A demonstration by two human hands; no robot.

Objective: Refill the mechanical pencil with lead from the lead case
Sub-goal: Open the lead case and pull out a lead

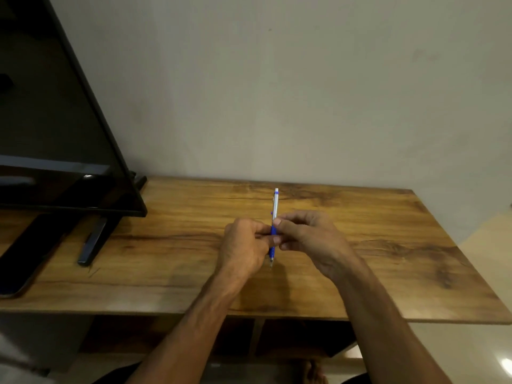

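A mechanical pencil (275, 206) with a silver upper barrel, white cap and blue grip stands nearly upright above the wooden table (360, 245), tip down. My left hand (243, 245) pinches its blue grip from the left. My right hand (307, 236) pinches the same part from the right, thumb on the barrel. The metal tip pokes out below my fingers. No lead case is in sight; whether one is hidden in a hand I cannot tell.
A black TV screen (55, 134) on slanted feet (91, 245) fills the left side of the table. A dark flat phone-like object (25, 261) lies at the left front edge. A plain wall rises behind the table. Open shelves sit under the tabletop.
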